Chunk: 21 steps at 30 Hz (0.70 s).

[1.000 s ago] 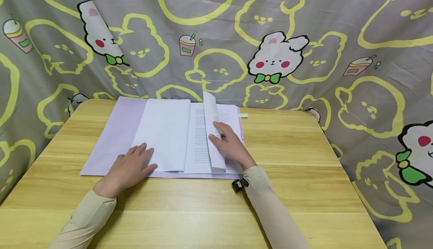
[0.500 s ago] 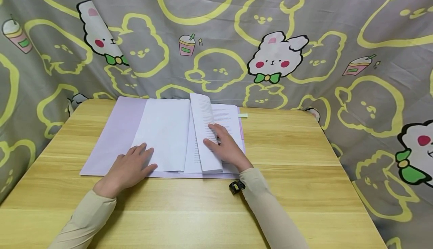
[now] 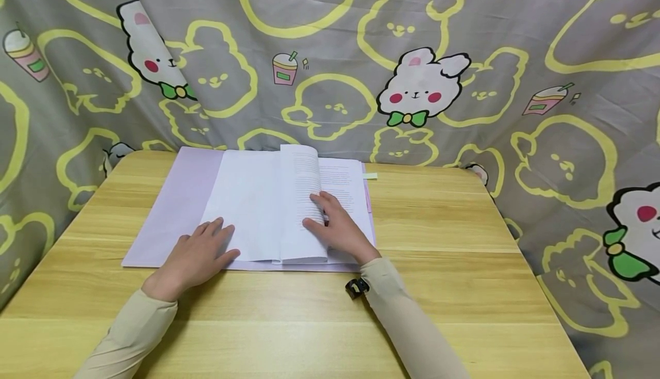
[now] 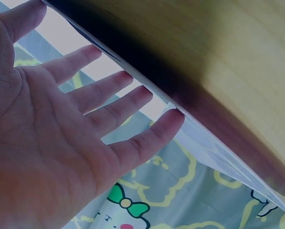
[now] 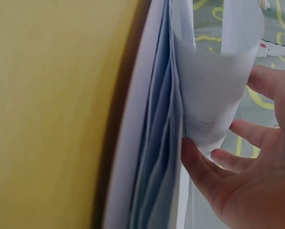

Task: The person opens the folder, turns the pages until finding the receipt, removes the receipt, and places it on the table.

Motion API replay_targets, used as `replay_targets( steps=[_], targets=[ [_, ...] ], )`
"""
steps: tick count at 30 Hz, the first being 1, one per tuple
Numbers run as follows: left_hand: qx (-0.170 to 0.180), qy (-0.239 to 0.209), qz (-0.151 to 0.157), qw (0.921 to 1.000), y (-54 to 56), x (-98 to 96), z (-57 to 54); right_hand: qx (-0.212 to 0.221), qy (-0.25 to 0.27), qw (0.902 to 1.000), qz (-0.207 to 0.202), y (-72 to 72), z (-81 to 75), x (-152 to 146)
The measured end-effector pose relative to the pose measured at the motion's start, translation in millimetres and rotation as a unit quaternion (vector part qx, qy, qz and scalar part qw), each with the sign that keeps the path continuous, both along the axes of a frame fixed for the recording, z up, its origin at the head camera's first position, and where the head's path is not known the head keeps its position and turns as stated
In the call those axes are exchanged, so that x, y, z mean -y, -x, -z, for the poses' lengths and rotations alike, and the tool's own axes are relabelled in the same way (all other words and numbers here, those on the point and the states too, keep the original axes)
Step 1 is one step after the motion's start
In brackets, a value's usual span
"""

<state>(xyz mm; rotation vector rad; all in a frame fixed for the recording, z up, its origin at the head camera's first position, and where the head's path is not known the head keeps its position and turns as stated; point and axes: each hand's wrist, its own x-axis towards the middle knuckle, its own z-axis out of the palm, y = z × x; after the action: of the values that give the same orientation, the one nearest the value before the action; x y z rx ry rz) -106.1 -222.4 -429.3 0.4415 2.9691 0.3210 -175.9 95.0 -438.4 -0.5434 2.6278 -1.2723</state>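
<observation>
An open book with a lilac cover (image 3: 170,207) lies on the table in the head view. My left hand (image 3: 196,256) rests on its blank left page (image 3: 252,207), fingers spread; the left wrist view shows those fingertips (image 4: 166,126) along the book's edge. A printed page (image 3: 304,167) is lifted and bent over toward the left, forming a loose curl. My right hand (image 3: 337,227) touches this curled page with thumb and fingers loosely extended. From the right wrist view, the right hand (image 5: 252,167) is against the outside of the curl. More printed text (image 3: 340,181) shows underneath.
The wooden table (image 3: 438,310) extends around the book. A pale green tab (image 3: 370,176) sticks out at the book's right edge. A black device (image 3: 357,288) sits at my right wrist. Behind the table hangs a grey patterned curtain (image 3: 340,35).
My right hand has moved slightly left and toward me, bending the printed page further over to the left. The left hand stays in place on the blank page.
</observation>
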Motion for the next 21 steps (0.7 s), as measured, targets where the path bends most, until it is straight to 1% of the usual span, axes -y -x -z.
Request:
replay_targets(
  steps=[5,16,21],
  targets=[
    [0.001,0.002,-0.001,1.0,0.4,0.3,0.6,0.005,0.001,0.9999,-0.01,-3.5,-0.7,3.7],
    [0.004,0.007,-0.003,1.0,1.5,0.7,1.3,-0.015,-0.051,0.9977,-0.042,-11.7,-4.0,13.1],
    [0.013,0.003,-0.016,0.9998,3.4,0.0,0.6,-0.026,-0.071,0.9956,-0.054,-14.4,-4.5,17.7]
  ],
)
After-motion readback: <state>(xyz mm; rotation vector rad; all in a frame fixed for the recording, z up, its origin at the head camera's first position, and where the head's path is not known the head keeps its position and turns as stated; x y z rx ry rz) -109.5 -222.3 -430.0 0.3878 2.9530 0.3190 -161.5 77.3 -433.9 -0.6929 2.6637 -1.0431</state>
